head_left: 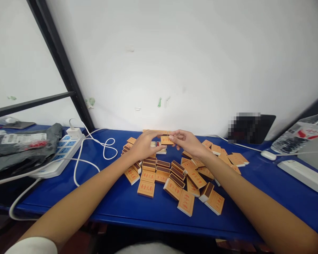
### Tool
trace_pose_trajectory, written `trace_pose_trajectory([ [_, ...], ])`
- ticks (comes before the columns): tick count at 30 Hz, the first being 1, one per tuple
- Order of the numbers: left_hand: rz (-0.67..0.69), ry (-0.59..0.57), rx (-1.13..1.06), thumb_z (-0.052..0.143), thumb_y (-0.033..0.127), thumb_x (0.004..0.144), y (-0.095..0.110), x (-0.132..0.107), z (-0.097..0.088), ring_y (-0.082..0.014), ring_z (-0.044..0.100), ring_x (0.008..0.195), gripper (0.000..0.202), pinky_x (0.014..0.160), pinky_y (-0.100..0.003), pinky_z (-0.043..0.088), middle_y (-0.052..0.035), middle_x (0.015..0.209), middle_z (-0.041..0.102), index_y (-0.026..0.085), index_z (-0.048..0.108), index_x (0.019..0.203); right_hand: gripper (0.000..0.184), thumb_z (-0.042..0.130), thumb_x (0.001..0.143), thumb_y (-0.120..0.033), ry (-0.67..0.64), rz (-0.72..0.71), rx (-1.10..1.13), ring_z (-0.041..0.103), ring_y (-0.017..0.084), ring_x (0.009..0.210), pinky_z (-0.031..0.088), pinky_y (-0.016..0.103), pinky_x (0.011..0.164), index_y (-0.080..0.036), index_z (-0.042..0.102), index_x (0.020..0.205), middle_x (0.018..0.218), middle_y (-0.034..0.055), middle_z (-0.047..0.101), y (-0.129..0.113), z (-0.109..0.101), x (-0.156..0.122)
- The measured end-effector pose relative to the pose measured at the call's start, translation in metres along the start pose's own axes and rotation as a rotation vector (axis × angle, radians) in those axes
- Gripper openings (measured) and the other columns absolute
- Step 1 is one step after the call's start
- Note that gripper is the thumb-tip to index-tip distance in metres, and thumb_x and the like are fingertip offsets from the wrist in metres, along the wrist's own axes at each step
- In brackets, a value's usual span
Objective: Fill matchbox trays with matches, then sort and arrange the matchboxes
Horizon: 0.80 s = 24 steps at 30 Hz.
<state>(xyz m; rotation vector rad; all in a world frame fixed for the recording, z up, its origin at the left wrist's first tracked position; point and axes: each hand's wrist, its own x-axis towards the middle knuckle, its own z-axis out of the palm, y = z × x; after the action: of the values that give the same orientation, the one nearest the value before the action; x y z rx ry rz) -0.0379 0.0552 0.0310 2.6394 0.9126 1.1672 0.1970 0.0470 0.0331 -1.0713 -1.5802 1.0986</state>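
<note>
My right hand (184,141) pinches a matchbox (166,140) between thumb and fingers, its printed orange face towards me. From the left, my left hand (146,144) reaches around the same spot, thumb and fingers spread in a C shape. I cannot tell whether its fingertips touch the held box. Just below the held box, between the hands, sits an open matchbox tray (162,151) with pale matchsticks. Part of another open tray with red match heads shows behind my left thumb. Closer to me lie many matchboxes (146,188), some flat, others on edge with dark striking strips up.
On the left of the blue table (116,211) are a white power strip (60,155), looping white cables and a grey plastic parcel (26,141). To the right stand a dark tablet-like screen (265,128) and a clear water bottle (299,135). A white wall rises behind.
</note>
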Motion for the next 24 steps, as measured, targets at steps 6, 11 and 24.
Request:
trace_pose_trajectory([
  [6, -0.098, 0.080, 0.030, 0.086, 0.033, 0.082, 0.000, 0.000, 0.002, -0.0278, 0.071, 0.104, 0.033, 0.094, -0.045, 0.055, -0.0090, 0.109, 0.078, 0.018, 0.072, 0.108, 0.057, 0.090, 0.067, -0.063, 0.077, 0.049, 0.101, 0.060, 0.013, 0.059, 0.047, 0.026, 0.054, -0.019, 0.064, 0.093, 0.073, 0.0033, 0.073, 0.000, 0.010, -0.003],
  [11, -0.078, 0.094, 0.048, 0.086, 0.030, 0.082, -0.001, -0.001, 0.002, -0.0266, 0.071, 0.101, 0.031, 0.092, -0.044, 0.056, -0.0085, 0.108, 0.078, 0.018, 0.072, 0.106, 0.049, 0.090, 0.068, -0.059, 0.044, 0.044, 0.102, 0.062, 0.014, 0.064, 0.048, 0.025, 0.055, -0.018, 0.067, 0.082, 0.072, 0.0030, 0.071, -0.001, 0.017, -0.008],
  [24, 0.132, 0.093, 0.132, 0.082, 0.028, 0.089, -0.010, -0.002, 0.000, -0.0266, 0.069, 0.108, 0.036, 0.095, -0.045, 0.056, -0.0098, 0.116, 0.077, 0.020, 0.070, 0.122, 0.041, 0.083, 0.084, -0.052, 0.065, 0.189, 0.206, 0.070, 0.016, 0.072, 0.053, 0.022, 0.050, -0.020, 0.066, 0.101, 0.086, 0.0051, 0.070, 0.001, 0.015, -0.005],
])
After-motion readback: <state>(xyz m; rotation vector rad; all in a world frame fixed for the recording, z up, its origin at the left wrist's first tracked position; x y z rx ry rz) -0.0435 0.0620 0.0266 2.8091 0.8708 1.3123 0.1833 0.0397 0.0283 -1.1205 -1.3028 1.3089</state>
